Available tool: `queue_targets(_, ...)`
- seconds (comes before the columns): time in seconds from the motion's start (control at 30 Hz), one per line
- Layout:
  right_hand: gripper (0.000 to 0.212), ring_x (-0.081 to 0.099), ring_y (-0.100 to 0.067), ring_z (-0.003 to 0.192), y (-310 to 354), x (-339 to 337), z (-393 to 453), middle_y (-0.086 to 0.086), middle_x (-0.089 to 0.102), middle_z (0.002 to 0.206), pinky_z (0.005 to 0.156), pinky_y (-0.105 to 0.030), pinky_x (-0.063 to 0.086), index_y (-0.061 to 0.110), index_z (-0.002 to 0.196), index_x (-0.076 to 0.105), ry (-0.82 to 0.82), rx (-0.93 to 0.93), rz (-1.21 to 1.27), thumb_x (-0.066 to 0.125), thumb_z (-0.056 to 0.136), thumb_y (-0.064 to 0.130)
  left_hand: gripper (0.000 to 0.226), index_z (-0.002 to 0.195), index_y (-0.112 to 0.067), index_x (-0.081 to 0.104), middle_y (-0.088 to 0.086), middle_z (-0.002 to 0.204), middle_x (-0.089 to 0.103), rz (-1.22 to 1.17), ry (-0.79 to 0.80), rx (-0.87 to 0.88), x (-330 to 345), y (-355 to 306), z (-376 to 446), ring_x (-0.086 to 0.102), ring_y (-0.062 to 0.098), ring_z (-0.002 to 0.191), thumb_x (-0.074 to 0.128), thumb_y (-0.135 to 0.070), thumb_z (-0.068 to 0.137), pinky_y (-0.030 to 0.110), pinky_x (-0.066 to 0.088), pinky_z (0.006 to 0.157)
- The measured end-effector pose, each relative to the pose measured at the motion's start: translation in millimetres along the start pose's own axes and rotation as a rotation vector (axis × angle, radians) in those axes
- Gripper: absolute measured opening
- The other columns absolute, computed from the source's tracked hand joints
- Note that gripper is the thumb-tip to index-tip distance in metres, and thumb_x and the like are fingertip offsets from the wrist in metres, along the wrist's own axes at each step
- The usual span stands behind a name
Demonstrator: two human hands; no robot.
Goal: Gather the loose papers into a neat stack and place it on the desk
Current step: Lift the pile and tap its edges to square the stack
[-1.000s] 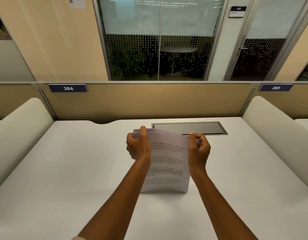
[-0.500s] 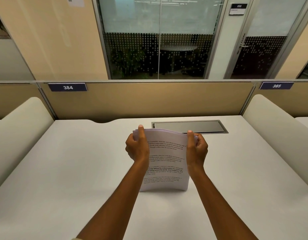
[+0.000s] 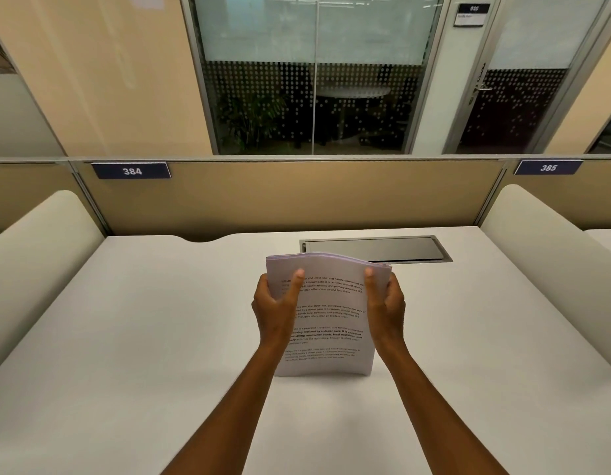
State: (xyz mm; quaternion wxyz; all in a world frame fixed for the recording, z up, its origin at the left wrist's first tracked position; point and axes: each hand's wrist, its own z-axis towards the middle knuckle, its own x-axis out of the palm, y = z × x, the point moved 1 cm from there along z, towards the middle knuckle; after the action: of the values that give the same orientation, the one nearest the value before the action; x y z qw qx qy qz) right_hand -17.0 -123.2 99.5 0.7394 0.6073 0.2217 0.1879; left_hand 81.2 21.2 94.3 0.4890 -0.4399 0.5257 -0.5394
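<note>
- Papers point(image 3: 326, 313) stand upright on their bottom edge on the surface point(image 3: 142, 337), near the middle, just in front of the dark recessed panel point(image 3: 376, 249)
- Left hand point(image 3: 276, 308) and right hand point(image 3: 386, 305) are each closed on a side edge, thumbs across the printed front
- Since a second ago both hands have slid lower and the thumbs have moved onto the page; top edges look more even
- Squaring seems nearly done; laying the stack flat remains

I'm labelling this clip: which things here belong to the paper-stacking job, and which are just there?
Job: stack of white printed papers, held upright on its bottom edge; left hand; right hand; white desk.
Just there: grey metal cable-hatch lid; blue 384 sign; blue 385 sign.
</note>
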Motion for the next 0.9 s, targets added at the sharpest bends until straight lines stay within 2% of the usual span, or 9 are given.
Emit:
queue_targets(0.07, 0.04, 0.068, -0.01, 0.081, -12.7, -1.4, -6.7, 0.006, 0.064, 0.098, 0.053, -0.014, 0.054, 0.03, 0.112, 0.05, 0.058, 0.014, -0.028, 0.059, 0.082, 0.054, 0.043, 0.115, -0.024, 0.056, -0.005, 0.106, 0.067, 0.016, 0.071, -0.006, -5.2, 17.2, -4.9, 0.069, 0.014, 0.089, 0.074, -0.042, 0.081, 0.02, 0.061, 0.062)
queue_targets(0.17, 0.038, 0.065, -0.011, 0.086, -31.4, -3.2, -15.1, 0.003, 0.061, 0.107, 0.052, -0.012, 0.053, 0.032, 0.115, 0.044, 0.108, 0.045, -0.084, 0.068, 0.086, 0.03, 0.04, 0.12, -0.018, 0.056, 0.0, 0.111, 0.067, 0.028, 0.115, -0.045, -11.3, 39.6, -11.9, 0.069, 0.015, 0.094, 0.074, -0.021, 0.085, 0.024, 0.062, 0.066)
queue_targets(0.3, 0.04, 0.063, -0.007, 0.087, -46.8, -2.6, -21.0, 0.0, 0.061, 0.11, 0.055, -0.012, 0.053, 0.032, 0.116, 0.045, 0.143, 0.119, -0.108, 0.068, 0.087, 0.016, 0.029, 0.118, -0.016, 0.06, 0.006, 0.11, 0.07, 0.028, 0.113, -0.08, -12.7, 53.4, -17.1, 0.071, 0.018, 0.092, 0.067, -0.015, 0.09, 0.024, 0.062, 0.066)
queue_targets(0.4, 0.038, 0.064, -0.012, 0.09, -46.4, -2.0, -18.4, -0.001, 0.062, 0.109, 0.06, -0.015, 0.053, 0.029, 0.116, 0.048, 0.136, 0.133, -0.1, 0.067, 0.087, 0.015, 0.025, 0.116, -0.02, 0.059, 0.003, 0.108, 0.069, 0.007, 0.113, -0.086, -10.0, 51.2, -16.0, 0.07, 0.02, 0.092, 0.064, -0.015, 0.092, 0.022, 0.061, 0.062)
queue_targets(0.6, 0.039, 0.066, -0.018, 0.093, -29.7, -1.5, -2.2, -0.001, 0.064, 0.108, 0.073, -0.033, 0.06, 0.023, 0.124, 0.052, 0.128, 0.098, -0.055, 0.067, 0.088, 0.016, 0.023, 0.113, -0.025, 0.059, -0.002, 0.103, 0.069, -0.032, 0.094, -0.017, -5.9, 31.1, -3.6, 0.071, 0.019, 0.087, 0.064, -0.015, 0.092, 0.028, 0.063, 0.065)
queue_targets(0.67, 0.039, 0.066, -0.018, 0.093, -24.0, -2.1, 2.4, 0.0, 0.064, 0.107, 0.073, -0.032, 0.06, 0.024, 0.122, 0.052, 0.126, 0.086, -0.026, 0.067, 0.087, 0.015, 0.026, 0.102, -0.034, 0.056, -0.007, 0.099, 0.067, -0.048, 0.078, 0.01, -5.3, 21.0, 0.0, 0.07, 0.018, 0.084, 0.066, -0.013, 0.09, 0.019, 0.06, 0.059)
queue_targets(0.73, 0.039, 0.066, -0.017, 0.092, -19.0, -2.6, 5.9, 0.003, 0.063, 0.106, 0.069, -0.028, 0.059, 0.026, 0.122, 0.051, 0.13, 0.074, -0.016, 0.067, 0.087, 0.015, 0.031, 0.097, -0.037, 0.051, -0.011, 0.098, 0.065, -0.067, 0.063, 0.025, -5.1, 14.3, 2.8, 0.069, 0.017, 0.083, 0.067, -0.011, 0.089, 0.012, 0.055, 0.053)
queue_targets(0.9, 0.039, 0.066, -0.017, 0.09, -17.1, -1.8, 6.2, 0.004, 0.063, 0.106, 0.065, -0.023, 0.058, 0.027, 0.12, 0.051, 0.148, 0.044, -0.019, 0.067, 0.087, 0.015, 0.036, 0.114, -0.024, 0.05, -0.007, 0.105, 0.065, -0.07, 0.038, 0.021, -7.3, 15.4, 1.9, 0.068, 0.019, 0.086, 0.069, -0.01, 0.087, 0.011, 0.055, 0.053)
